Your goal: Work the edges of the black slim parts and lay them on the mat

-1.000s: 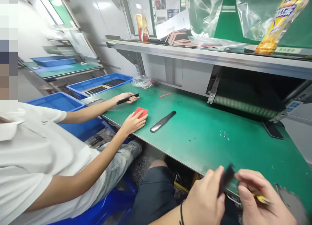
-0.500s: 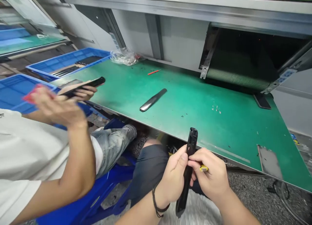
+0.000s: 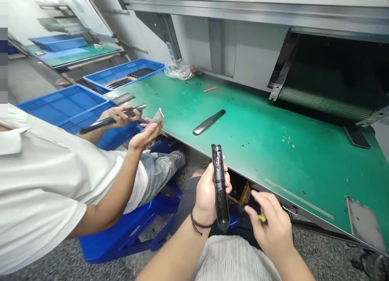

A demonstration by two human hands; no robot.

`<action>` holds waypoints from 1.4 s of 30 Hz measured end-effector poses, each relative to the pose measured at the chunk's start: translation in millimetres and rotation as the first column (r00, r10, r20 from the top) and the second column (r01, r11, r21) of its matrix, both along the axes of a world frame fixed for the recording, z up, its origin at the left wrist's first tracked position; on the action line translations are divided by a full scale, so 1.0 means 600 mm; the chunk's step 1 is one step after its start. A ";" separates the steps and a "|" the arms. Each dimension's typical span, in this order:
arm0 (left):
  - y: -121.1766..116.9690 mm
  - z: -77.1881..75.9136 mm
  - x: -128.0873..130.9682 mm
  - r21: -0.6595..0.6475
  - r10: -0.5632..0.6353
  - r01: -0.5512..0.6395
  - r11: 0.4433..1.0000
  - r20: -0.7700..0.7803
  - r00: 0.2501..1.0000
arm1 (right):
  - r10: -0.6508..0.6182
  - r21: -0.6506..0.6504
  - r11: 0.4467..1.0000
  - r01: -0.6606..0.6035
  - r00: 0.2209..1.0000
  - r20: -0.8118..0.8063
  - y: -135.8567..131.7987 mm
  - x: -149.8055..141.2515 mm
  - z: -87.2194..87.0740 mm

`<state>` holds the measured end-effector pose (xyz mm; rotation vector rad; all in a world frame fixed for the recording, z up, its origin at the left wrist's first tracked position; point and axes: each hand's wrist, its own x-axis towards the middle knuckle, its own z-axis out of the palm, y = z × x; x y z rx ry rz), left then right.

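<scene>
My left hand [image 3: 207, 191] is closed around a long black plastic housing [image 3: 221, 179], held nearly upright. Its hollow inner side with ribs and slots faces me. A little to the right is my right hand [image 3: 272, 222], apart from the housing, thumb and forefinger spread. A small yellow-ended tool [image 3: 261, 218] is tucked in its curled fingers; the rest of the tool is hidden, so its kind cannot be told. On the green table beyond the hands lies a glossy dark curved shell [image 3: 209, 122].
A co-worker [image 3: 51, 183] at left holds a dark long piece and a pale strip [image 3: 156, 118]. Blue crates [image 3: 65, 104] stand beside the table [image 3: 264, 163]. A red pen-like tool [image 3: 211, 89], plastic bag [image 3: 180, 69], phone [image 3: 357, 136] and grey flat plate [image 3: 366, 222] lie on the table.
My right hand has come away from the housing toward the right. The left hand has turned the housing so its hollow side shows. The co-worker's hands have moved, and the view has swung left.
</scene>
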<state>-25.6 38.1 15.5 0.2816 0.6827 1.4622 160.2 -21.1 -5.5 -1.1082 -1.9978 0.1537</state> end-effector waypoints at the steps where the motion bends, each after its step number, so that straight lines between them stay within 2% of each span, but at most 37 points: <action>1: 0.000 -0.002 0.000 -0.011 0.011 -0.011 1.000 0.018 1.000 | 0.073 0.027 0.997 -0.072 0.997 -0.022 -0.004 -0.003 0.002; 3: -0.001 -0.005 0.003 -0.019 0.029 -0.028 0.999 0.041 0.999 | 0.236 0.072 0.970 -0.234 0.971 -0.028 -0.014 -0.015 0.010; 5: -0.004 -0.005 0.009 -0.019 0.044 -0.043 0.999 0.043 0.998 | 0.328 0.096 0.941 -0.326 0.945 -0.006 -0.022 -0.029 0.016; 10: -0.009 -0.005 0.022 0.022 0.067 -0.066 0.998 -0.026 0.997 | 0.374 0.110 0.922 -0.372 0.928 0.006 -0.025 -0.048 0.009; 12: -0.010 -0.005 0.022 0.066 0.047 -0.043 0.997 -0.058 0.997 | 0.381 0.060 0.923 -0.380 0.925 -0.009 -0.027 -0.048 0.006; 15: -0.012 -0.009 0.018 0.130 -0.049 0.059 0.990 -0.075 0.996 | 0.362 -0.075 0.926 -0.371 0.926 -0.104 -0.031 -0.044 0.006; 17: -0.016 -0.014 0.013 0.158 -0.128 0.138 0.978 -0.074 0.989 | 0.311 -0.133 0.931 -0.338 0.931 -0.190 -0.028 -0.035 0.007; 19: -0.020 -0.020 0.008 0.172 -0.185 0.195 0.966 -0.071 0.980 | 0.203 -0.183 0.953 -0.243 0.956 -0.211 -0.020 -0.021 0.009; 22: -0.029 -0.023 0.004 0.172 -0.202 0.219 0.960 -0.111 0.973 | -0.005 -0.298 0.955 -0.010 0.999 -0.048 0.003 0.004 0.015; 24: -0.036 -0.022 0.003 0.155 -0.196 0.225 0.962 -0.179 0.964 | -0.049 -0.345 0.937 0.064 0.997 0.052 0.019 0.020 0.027; 26: -0.045 -0.019 0.002 0.130 -0.217 0.255 0.958 -0.251 0.943 | 0.002 -0.296 0.955 0.022 0.997 0.079 0.036 0.035 0.048; 28: -0.054 -0.016 0.000 0.111 -0.250 0.295 0.949 -0.309 0.918 | 0.063 -0.136 0.990 -0.044 0.988 0.140 0.052 0.048 0.076; 30: -0.064 -0.015 -0.002 0.109 -0.284 0.342 0.933 -0.358 0.889 | 0.055 0.038 0.997 -0.069 0.957 0.285 0.069 0.056 0.108; 32: -0.074 -0.015 -0.004 0.113 -0.315 0.397 0.911 -0.429 0.846 | 0.015 0.132 0.988 -0.079 0.905 0.425 0.086 0.061 0.136; 36: -0.087 -0.010 -0.006 0.101 -0.375 0.499 0.861 -0.537 0.755 | 0.020 0.174 0.975 -0.136 0.838 0.545 0.115 0.059 0.175; 42: -0.093 0.006 -0.011 0.107 -0.399 0.559 0.822 -0.592 0.700 | 0.075 0.162 0.964 -0.210 0.801 0.594 0.133 0.047 0.195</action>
